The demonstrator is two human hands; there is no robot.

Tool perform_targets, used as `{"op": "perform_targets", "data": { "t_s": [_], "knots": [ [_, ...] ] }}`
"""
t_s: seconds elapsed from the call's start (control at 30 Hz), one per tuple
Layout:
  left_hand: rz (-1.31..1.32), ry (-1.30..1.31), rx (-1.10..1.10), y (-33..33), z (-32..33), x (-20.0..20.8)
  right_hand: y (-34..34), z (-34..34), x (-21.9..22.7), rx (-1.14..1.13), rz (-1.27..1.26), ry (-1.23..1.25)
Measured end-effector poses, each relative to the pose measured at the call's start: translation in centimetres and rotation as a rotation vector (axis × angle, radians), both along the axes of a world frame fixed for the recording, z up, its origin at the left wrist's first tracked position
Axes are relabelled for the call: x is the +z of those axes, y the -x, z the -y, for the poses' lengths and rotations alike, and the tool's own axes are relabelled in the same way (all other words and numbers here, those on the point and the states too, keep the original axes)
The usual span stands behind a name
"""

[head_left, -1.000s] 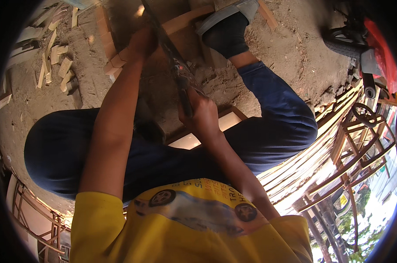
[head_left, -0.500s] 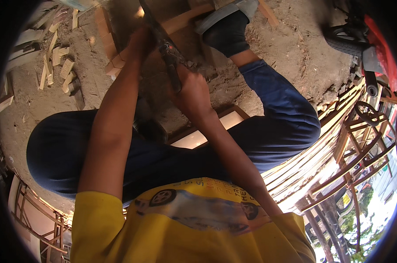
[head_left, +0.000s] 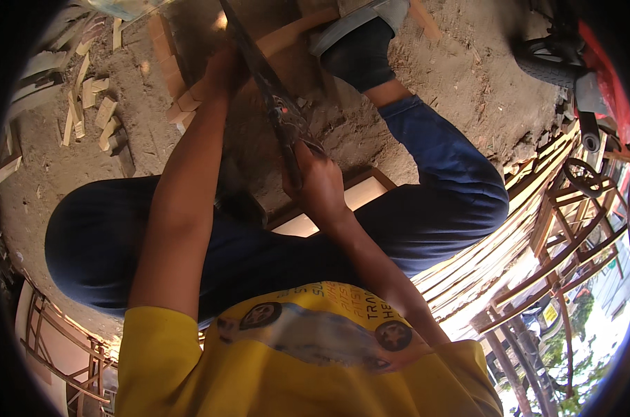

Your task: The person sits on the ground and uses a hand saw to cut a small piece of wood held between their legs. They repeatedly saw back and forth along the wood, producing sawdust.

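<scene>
A handsaw (head_left: pixel 259 73) with a long dark blade slants from the upper middle down toward me. My right hand (head_left: pixel 320 182) is wrapped round its handle, the fingers closed. Farther up, my left hand (head_left: pixel 226 68) is beside the blade, close to a wooden piece (head_left: pixel 190 99). Shadow and the hand's own back hide its fingers, so I cannot see what they hold. Beyond the blade runs a wooden board (head_left: pixel 297 31), near my shod foot (head_left: pixel 360 52).
Wood offcuts (head_left: pixel 106 115) lie on the dirt at the left. A wooden frame (head_left: pixel 360 191) is by my bent legs. Long timber strips (head_left: pixel 468 257) are stacked at the right. A wheel (head_left: pixel 548 59) and a red sheet (head_left: pixel 610 90) are at the far right.
My right hand has drawn the handsaw back toward me and slightly right. My left hand has stayed nearly in place.
</scene>
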State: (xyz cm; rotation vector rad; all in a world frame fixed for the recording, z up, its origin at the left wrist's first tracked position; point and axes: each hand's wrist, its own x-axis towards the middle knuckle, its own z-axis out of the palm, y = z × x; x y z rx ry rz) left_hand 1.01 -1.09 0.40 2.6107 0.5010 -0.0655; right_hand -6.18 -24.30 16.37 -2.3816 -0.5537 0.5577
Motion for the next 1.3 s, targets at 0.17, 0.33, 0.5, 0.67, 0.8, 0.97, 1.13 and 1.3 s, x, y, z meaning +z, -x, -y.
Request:
{"op": "perform_targets", "data": {
  "t_s": [0.17, 0.33, 0.5, 0.67, 0.8, 0.97, 1.13, 1.3],
  "knots": [
    [0.026, -0.017, -0.058, 0.8, 0.6, 0.9, -0.7, -2.1, -1.4, 0.025, 0.083, -0.017],
    [0.202, 0.080, 0.009, 1.0, -0.8, -0.9, -2.3, -3.6, -1.3, 0.055, 0.068, -0.013],
    [-0.080, -0.116, -0.069, -0.1, -0.1, -0.2, 0.4, 0.7, -0.6, 0.018, 0.153, -0.146],
    [0.149, -0.101, -0.101, 1.3, -1.1, -0.3, -3.9, -5.5, -0.7, 0.034, 0.012, -0.022],
    [0.019, -0.050, -0.090, 0.1, -0.1, 1.5, -1.1, -0.9, -1.5, 0.014, 0.085, -0.084],
    [0.027, -0.059, -0.038, 0.0, 1.2, 2.3, -1.3, 1.0, 0.3, -0.114, -0.077, -0.147],
    [-0.009, -0.024, -0.084, -0.1, -0.1, 2.5, -3.8, -2.3, -0.3, -0.057, -0.053, -0.263],
    [-0.074, -0.095, -0.095, -0.8, 1.0, 2.1, 1.5, 5.1, 3.6, -0.129, -0.063, -0.241]
  ]
}}
